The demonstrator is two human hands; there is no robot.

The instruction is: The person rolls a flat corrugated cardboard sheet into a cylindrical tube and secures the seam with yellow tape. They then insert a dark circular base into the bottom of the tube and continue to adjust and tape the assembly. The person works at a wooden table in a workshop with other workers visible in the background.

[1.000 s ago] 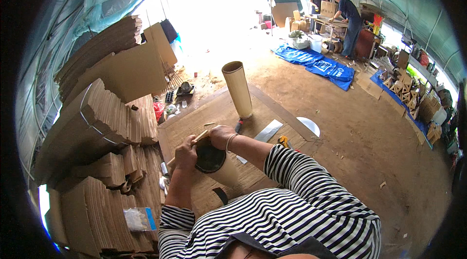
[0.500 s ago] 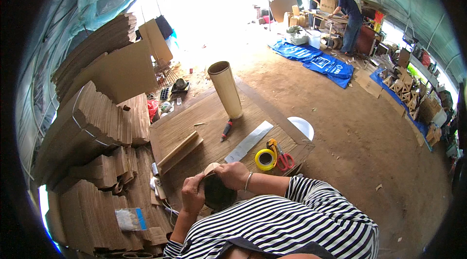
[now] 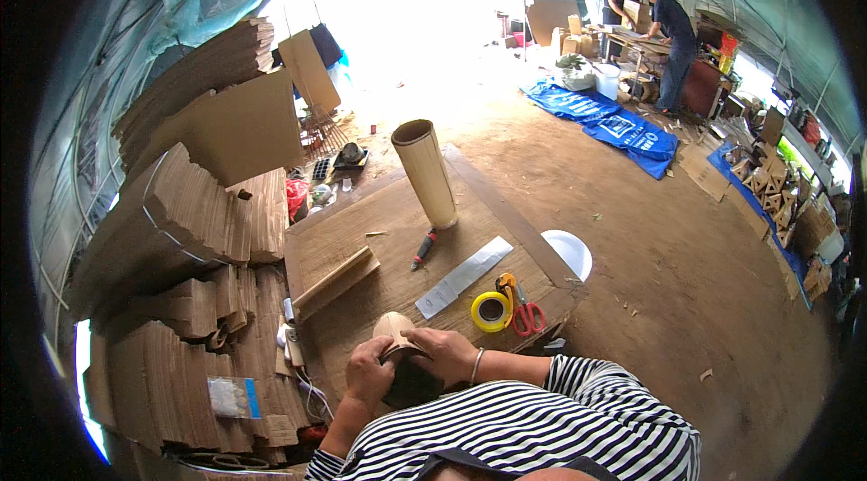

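The earth floor [image 3: 587,210] spreads widest, and along its left side rise tall stacks of brown cardboard [image 3: 190,210]. The wooden counter [image 3: 406,269] comes next, set cornerwise, with its far corner pointing away from the person. Smaller is the blue sheet [image 3: 605,124], laid on the floor well beyond the counter's right edge. The tall pale tube [image 3: 427,176] stands upright toward the far corner.

By the near edge, in front of the striped shirt [image 3: 533,422], is the dark-mouthed tube [image 3: 395,323], tilted so that its opening faces the person. The left hand [image 3: 368,371] has its fingers closed on the left of the rim; the right hand [image 3: 444,354] is bent closed on the right of it, the two near each other.

A white strip [image 3: 463,277] lies slantwise right of the middle, and an angled brown piece [image 3: 339,282] lies near the left edge. A white round thing [image 3: 569,253] shows just past the right edge. Toward the right corner sit a yellow tape roll [image 3: 490,311] and, just beside it, red-handled scissors [image 3: 528,319]. A red-and-black knife [image 3: 423,252] lies near the tall pale tube's foot; smallest is a thin sliver [image 3: 376,233] left of it.
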